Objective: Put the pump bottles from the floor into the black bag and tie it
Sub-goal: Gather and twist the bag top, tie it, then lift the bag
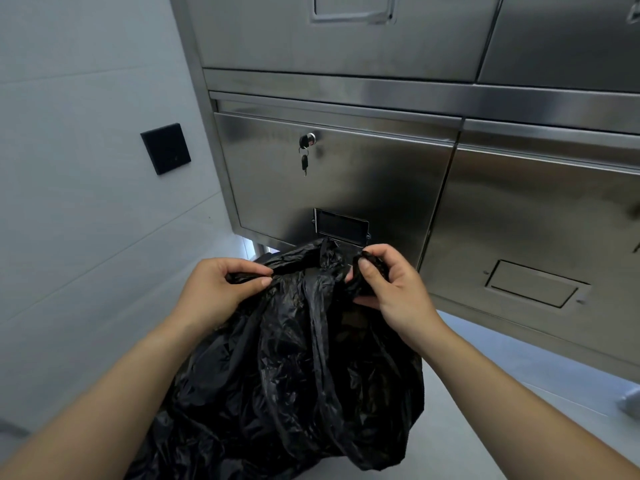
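Note:
A bulging black plastic bag [294, 375] stands on the floor in front of me, its top gathered upward. My left hand [214, 289] pinches a strip of the bag's rim between thumb and fingers on the left. My right hand [384, 285] grips a bunched piece of the rim on the right, fingers curled round it. The two held ends are apart, with a peak of plastic between them. No pump bottle shows; the bag's contents are hidden.
A stainless steel cabinet [381, 188] rises directly behind the bag, with keys [306, 150] hanging from a lock. A tiled wall with a black switch plate [165, 148] is on the left. Light floor [519, 393] lies to the right.

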### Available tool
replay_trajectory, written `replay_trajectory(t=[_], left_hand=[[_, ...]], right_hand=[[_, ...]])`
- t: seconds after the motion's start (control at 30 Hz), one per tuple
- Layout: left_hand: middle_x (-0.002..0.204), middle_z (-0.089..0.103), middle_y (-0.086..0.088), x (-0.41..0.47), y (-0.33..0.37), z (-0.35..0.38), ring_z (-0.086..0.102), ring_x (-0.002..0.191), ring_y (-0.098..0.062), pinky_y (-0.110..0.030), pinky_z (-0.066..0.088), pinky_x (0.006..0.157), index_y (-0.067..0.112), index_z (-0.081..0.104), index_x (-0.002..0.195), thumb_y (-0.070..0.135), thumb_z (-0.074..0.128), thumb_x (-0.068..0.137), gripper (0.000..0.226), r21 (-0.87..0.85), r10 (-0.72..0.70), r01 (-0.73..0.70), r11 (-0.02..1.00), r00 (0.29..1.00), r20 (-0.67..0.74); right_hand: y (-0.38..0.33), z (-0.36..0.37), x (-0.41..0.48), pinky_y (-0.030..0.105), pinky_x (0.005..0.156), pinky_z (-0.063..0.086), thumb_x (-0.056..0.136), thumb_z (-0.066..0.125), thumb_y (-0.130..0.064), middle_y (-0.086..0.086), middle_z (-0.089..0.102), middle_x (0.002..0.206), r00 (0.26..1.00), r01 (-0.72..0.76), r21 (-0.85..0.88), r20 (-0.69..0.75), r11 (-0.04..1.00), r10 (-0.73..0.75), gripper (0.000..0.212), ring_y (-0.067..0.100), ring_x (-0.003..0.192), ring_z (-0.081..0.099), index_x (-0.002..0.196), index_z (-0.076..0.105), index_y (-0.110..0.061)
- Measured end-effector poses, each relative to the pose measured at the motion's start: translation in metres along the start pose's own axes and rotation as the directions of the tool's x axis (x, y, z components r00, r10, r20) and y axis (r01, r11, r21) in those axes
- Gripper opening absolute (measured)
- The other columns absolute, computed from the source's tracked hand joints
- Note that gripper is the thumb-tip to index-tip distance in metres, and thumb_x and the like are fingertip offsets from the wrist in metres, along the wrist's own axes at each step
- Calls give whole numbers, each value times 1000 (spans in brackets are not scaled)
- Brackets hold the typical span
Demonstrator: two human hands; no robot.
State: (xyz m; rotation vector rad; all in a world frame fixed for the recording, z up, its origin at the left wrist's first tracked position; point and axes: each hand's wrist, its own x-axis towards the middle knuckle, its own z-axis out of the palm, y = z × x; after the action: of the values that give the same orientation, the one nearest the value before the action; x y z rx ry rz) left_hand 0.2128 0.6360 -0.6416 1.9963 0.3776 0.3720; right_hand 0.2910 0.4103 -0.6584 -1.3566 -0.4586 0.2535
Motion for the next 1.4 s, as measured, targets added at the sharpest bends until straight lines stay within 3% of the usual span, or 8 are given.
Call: replay_trajectory(t=[0.2, 0.27, 0.37, 0.53, 0.67, 0.9, 1.2, 1.4], left_hand=[[64, 73, 12, -3, -4, -18, 63, 54, -5, -21, 52, 61, 43, 74, 66, 18, 77, 75, 27, 47, 13, -14, 999, 1000, 6], [64, 73, 10, -5, -12, -21, 66, 58, -9, -28, 54, 70, 41, 74, 65, 14, 76, 75, 29, 61, -2, 2, 998, 1000, 2], [69, 74, -2, -10, -20, -23, 70, 74, -33, -45, 53, 83, 28, 76, 69, 11, 75, 76, 19, 49, -46, 47, 998, 998, -39], [65, 73, 6, -3, -15, -24, 66, 61, -9, -11, 52, 64, 25, 73, 73, 9, 72, 79, 18, -34, -7, 7, 999, 1000, -2], [75, 75, 9, -5, -11, -14, 67, 69, -1, -10, 52, 68, 28, 74, 81, 12, 69, 81, 17, -4, 24, -23, 1000, 994, 102], [81, 72, 14, -3, -15, -10, 66, 79, -7, -30, 50, 79, 32, 73, 83, 26, 73, 79, 7, 338, 72, -120, 934, 986, 151], [72, 75, 7, -7, -11, -1, 66, 63, -2, -8, 50, 61, 34, 76, 69, 14, 77, 73, 21, -42, -13, 17, 999, 995, 98], [67, 74, 7, -4, -10, -2, 67, 66, -13, -29, 53, 73, 36, 76, 71, 16, 75, 76, 21, 0, 8, -8, 1000, 996, 86]], right_hand=[[-4, -14, -9, 12, 55, 43, 95, 49, -7, -8, 55, 61, 985, 31, -166, 171, 986, -2, 13, 2, 57, 50, 86, 56, -13], [-5, -22, -8, 10, 54, 38, 94, 50, -7, -9, 54, 59, 987, 35, -213, 160, 976, 0, 11, 1, 53, 47, 87, 56, -13], [-2, -32, -7, 18, 57, 38, 94, 51, -9, -9, 54, 58, 993, 3, -229, 112, 974, 24, 15, 7, 56, 46, 84, 58, -18], [5, -21, -5, 13, 63, 43, 93, 52, -5, -8, 57, 60, 992, 86, -262, 112, 961, -58, 11, 2, 57, 52, 88, 57, -15], [6, -19, -5, 17, 71, 47, 93, 52, -7, -5, 63, 67, 991, 111, -262, 96, 959, -88, 9, 5, 65, 59, 92, 57, -14], [5, -22, -4, 20, 72, 48, 94, 50, -5, -3, 63, 68, 989, 105, -310, 129, 945, -68, 9, 7, 65, 59, 90, 54, -12], [10, -22, -4, 22, 61, 39, 92, 55, -17, -11, 51, 64, 980, 189, -491, 147, 850, -133, 11, 6, 60, 46, 86, 55, -27], [5, -18, -7, 21, 65, 41, 91, 56, -20, -13, 56, 72, 966, 254, -546, 189, 799, -178, 18, 3, 67, 50, 85, 53, -36]])
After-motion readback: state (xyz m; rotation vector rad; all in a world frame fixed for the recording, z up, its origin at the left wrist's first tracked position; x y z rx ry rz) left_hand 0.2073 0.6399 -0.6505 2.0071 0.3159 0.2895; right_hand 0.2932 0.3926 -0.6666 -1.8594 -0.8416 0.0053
